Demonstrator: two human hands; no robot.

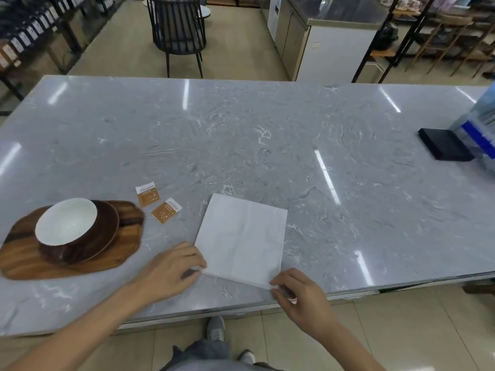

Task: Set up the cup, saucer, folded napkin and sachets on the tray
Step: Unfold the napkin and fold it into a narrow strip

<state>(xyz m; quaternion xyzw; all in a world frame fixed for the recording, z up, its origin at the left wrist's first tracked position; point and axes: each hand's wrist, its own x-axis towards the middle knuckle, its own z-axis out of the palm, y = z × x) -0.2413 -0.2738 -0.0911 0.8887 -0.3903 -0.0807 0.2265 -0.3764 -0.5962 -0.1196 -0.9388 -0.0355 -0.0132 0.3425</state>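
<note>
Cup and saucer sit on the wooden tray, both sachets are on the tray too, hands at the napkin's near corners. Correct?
Not quite. The head view shows both sachets lying on the table, right of the wooden tray, not on it. The rest holds: cup and saucer sit on the tray, left hand and right hand at the napkin's near corners.

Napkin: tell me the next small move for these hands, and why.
Probably lift the near edge and fold it over to the far edge. The napkin lies flat on the marble table, while the left hand and right hand each pinch a near corner. The cup and saucer already sit on the wooden tray; both sachets lie off it.
</note>
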